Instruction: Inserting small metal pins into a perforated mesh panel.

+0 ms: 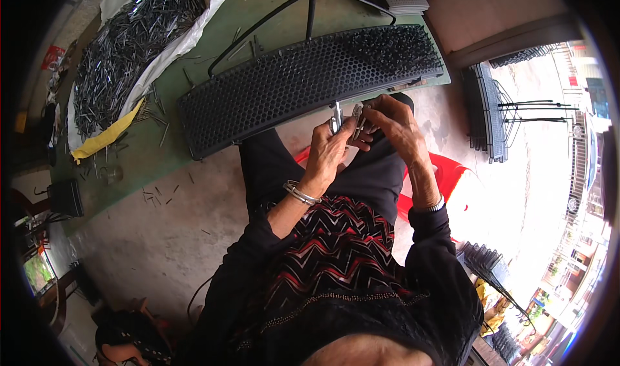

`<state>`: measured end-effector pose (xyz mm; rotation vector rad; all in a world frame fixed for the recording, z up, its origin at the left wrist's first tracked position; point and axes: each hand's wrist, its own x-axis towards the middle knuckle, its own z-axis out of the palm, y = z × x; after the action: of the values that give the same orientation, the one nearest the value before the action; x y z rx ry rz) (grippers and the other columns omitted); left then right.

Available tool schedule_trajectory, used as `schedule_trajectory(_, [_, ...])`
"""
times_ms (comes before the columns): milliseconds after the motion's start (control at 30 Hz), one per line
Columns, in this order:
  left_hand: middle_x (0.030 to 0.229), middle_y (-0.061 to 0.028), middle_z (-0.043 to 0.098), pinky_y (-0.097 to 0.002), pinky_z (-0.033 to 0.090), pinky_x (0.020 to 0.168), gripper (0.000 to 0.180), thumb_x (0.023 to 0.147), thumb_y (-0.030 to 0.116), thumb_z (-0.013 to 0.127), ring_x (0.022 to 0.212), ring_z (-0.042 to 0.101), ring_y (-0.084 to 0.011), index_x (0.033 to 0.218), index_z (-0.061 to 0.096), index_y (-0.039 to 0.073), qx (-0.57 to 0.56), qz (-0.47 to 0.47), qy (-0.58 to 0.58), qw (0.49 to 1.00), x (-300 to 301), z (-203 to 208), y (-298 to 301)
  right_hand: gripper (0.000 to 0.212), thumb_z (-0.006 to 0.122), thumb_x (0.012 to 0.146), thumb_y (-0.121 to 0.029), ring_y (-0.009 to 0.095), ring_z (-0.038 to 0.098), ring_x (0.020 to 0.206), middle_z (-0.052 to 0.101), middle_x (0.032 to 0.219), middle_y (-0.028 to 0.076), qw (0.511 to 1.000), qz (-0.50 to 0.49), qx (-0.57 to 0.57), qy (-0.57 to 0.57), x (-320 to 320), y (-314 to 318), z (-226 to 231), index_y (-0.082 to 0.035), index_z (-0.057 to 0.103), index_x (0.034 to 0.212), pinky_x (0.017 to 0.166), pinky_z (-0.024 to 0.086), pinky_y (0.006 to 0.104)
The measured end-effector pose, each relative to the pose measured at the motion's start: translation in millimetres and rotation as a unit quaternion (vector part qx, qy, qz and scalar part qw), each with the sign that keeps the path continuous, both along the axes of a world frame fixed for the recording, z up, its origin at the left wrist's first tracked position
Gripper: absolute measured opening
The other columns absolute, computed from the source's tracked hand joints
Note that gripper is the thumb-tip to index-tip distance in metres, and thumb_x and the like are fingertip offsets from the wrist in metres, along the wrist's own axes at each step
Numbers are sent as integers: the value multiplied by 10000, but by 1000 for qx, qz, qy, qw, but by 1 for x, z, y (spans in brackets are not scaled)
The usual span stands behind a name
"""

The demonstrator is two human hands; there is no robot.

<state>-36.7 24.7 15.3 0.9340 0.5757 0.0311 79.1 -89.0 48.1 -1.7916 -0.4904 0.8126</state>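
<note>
My left hand [328,148] is closed around a shiny silver metal piece [336,117] that stands up past the thumb, along with small slim metal pieces [358,122]. Close against it, my right hand [395,126] has its thumb and fingers pinched at those same slim pieces. Their exact kind is too small to tell. Just beyond both hands lies a long, curved black perforated panel [278,85], full of round holes. Its right end is crowded with dark upright pins [394,48]; the left and middle holes show bare.
A green tabletop [245,14] carries a white sack [210,8] heaped with slim dark metal pins [139,50]. Loose pins lie on table and floor. A black metal frame [312,11] rises behind the panel. More black panels [487,111] stand at right, near a red stool [445,172].
</note>
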Motion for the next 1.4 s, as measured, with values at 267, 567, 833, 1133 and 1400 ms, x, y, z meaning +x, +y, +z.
schedule_trajectory(267, [735, -87, 683, -146, 219, 387, 294, 933, 281, 559, 442, 429, -4, 944, 654, 4, 22, 12, -53, 998, 3, 5, 0, 168, 606, 861, -109, 149, 621, 688, 624, 784, 87, 1000, 4, 7, 8, 3, 3, 6, 52, 563, 877, 657, 499, 261])
schedule_trajectory(567, [808, -67, 692, -152, 255, 396, 290, 943, 278, 543, 576, 592, -49, 940, 649, 8, 38, 31, -41, 998, 5, -3, -7, 154, 590, 857, -91, 146, 612, 699, 622, 777, 87, 1000, -11, 7, -6, 2, 3, -2, 58, 561, 880, 659, 494, 264])
schedule_trajectory(833, [827, -86, 695, -165, 264, 402, 270, 949, 272, 537, 601, 622, -93, 946, 622, 16, 14, 39, -18, 999, 5, -8, -1, 143, 560, 883, -114, 143, 621, 711, 633, 763, 77, 994, -77, 35, -64, 10, -1, 4, 26, 569, 910, 682, 485, 253])
schedule_trajectory(1133, [847, -112, 686, -154, 280, 398, 274, 945, 273, 550, 643, 624, -105, 963, 616, 8, -50, 4, 10, 999, 3, -5, -2, 91, 589, 886, -99, 138, 681, 742, 692, 776, 92, 884, -215, 10, -416, 59, 16, -22, -20, 569, 927, 632, 507, 253])
schedule_trajectory(1400, [829, -111, 692, -158, 278, 377, 289, 940, 297, 564, 641, 665, -123, 988, 623, 19, -58, 13, -21, 998, 0, -9, 1, 82, 584, 886, -106, 182, 694, 741, 688, 802, 102, 884, -172, -39, -433, 64, 26, -29, -29, 574, 911, 608, 506, 276])
